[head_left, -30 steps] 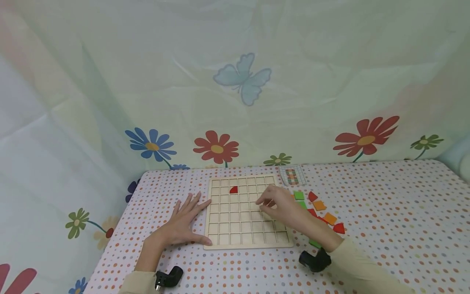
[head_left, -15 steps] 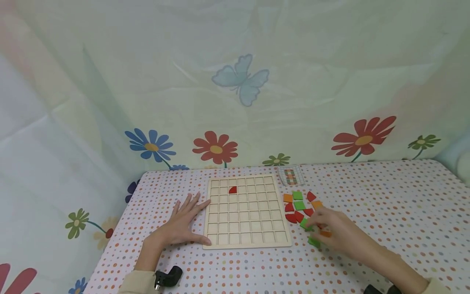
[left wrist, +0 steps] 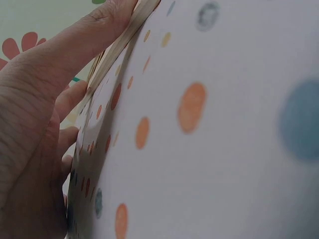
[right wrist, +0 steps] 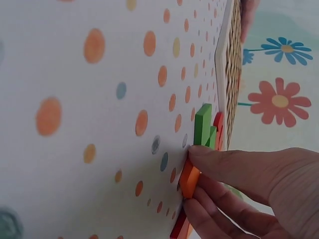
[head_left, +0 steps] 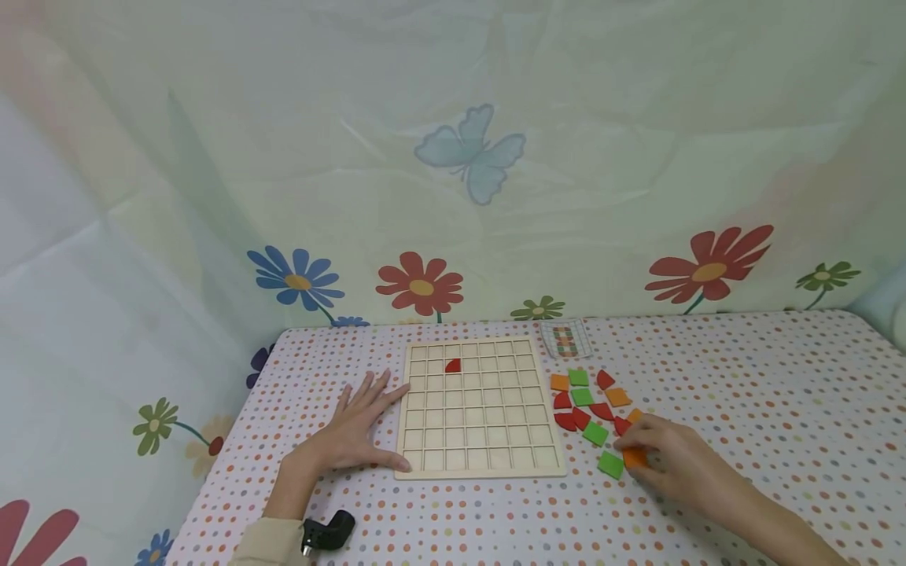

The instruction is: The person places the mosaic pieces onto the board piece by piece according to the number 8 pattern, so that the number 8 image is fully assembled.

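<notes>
A wooden grid board [head_left: 485, 474] lies on the table, with a red quarter-circle tile [head_left: 453, 365] in one of its upper cells. My left hand [head_left: 347, 436] rests with spread fingers at the board's left side, thumb and index fingertip touching the edge [left wrist: 117, 52]. At the right, my right hand [head_left: 683, 464] pinches an orange square tile [head_left: 635, 458] between thumb and fingers; the right wrist view shows this tile [right wrist: 189, 178] at the tabletop. Beside that hand lie green square tiles [head_left: 610, 464], red quarter-circle tiles [head_left: 601, 411] and other orange tiles [head_left: 618, 397].
A small card with a coloured pattern [head_left: 565, 339] lies behind the loose tiles, off the board's upper right corner. The dotted tablecloth [head_left: 764, 393] stretches to the right. A flowered curtain [head_left: 594, 196] hangs behind the table.
My right hand has left the right part of the board, moved right and toward me to the loose tiles, and taken hold of an orange one. The left hand stays in place.
</notes>
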A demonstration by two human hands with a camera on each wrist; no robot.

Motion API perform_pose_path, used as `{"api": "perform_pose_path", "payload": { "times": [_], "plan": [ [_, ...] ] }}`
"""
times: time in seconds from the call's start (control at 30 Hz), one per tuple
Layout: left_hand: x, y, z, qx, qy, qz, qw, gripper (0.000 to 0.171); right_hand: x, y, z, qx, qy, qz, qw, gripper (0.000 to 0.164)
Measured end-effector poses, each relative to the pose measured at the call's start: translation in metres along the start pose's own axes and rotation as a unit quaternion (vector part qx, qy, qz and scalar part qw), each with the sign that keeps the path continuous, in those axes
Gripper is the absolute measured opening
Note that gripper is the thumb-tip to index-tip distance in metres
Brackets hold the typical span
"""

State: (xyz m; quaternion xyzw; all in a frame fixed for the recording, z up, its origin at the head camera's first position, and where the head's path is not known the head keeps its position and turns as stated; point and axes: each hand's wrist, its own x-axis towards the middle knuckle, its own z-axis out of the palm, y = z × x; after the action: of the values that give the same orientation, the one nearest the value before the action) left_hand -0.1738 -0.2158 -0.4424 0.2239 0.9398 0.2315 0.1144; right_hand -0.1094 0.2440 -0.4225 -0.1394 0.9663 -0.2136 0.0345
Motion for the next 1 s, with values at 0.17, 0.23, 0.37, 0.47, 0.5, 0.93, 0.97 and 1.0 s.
{"api": "perform_pose_path", "payload": {
  "times": [0.17, 0.23, 0.37, 0.47, 0.5, 0.93, 0.97, 1.0],
  "plan": [
    [0.0003, 0.0001, 0.0004, 0.001, -0.001, -0.002, 1.0000, 0.117, 0.0017, 0.0041, -0.0001, 0.001, 0.002, -0.011, 1.000, 0.028],
    [0.0002, -0.0001, 0.0004, 0.002, -0.002, -0.002, 1.0000, 0.117, 0.0032, 0.0052, -0.0011, 0.003, -0.005, -0.013, 1.000, 0.028],
    [0.0005, -0.0007, 0.0004, 0.004, -0.001, -0.002, 1.0000, 0.117, 0.0062, 0.0052, -0.0033, 0.004, -0.017, -0.002, 1.000, 0.028],
    [0.0009, -0.0011, 0.0007, 0.004, -0.001, -0.001, 1.0000, 0.117, 0.0067, 0.0051, -0.0038, 0.008, -0.021, 0.002, 1.000, 0.028],
    [0.0009, -0.0012, 0.0007, 0.003, -0.001, -0.001, 1.0000, 0.117, 0.0068, 0.0050, -0.0038, 0.012, -0.020, 0.002, 1.000, 0.028],
    [0.0003, -0.0020, 0.0001, -0.003, 0.001, 0.005, 1.0000, 0.116, 0.0032, 0.0040, -0.0031, 0.030, 0.025, 0.004, 0.999, 0.030],
    [0.0004, -0.0019, 0.0002, -0.002, 0.001, 0.005, 1.0000, 0.116, 0.0025, 0.0043, -0.0024, 0.030, 0.031, 0.001, 0.999, 0.031],
    [0.0005, -0.0018, 0.0003, -0.001, 0.001, 0.005, 1.0000, 0.116, 0.0015, 0.0048, -0.0016, 0.031, 0.038, -0.001, 0.999, 0.031]
  ]
}}
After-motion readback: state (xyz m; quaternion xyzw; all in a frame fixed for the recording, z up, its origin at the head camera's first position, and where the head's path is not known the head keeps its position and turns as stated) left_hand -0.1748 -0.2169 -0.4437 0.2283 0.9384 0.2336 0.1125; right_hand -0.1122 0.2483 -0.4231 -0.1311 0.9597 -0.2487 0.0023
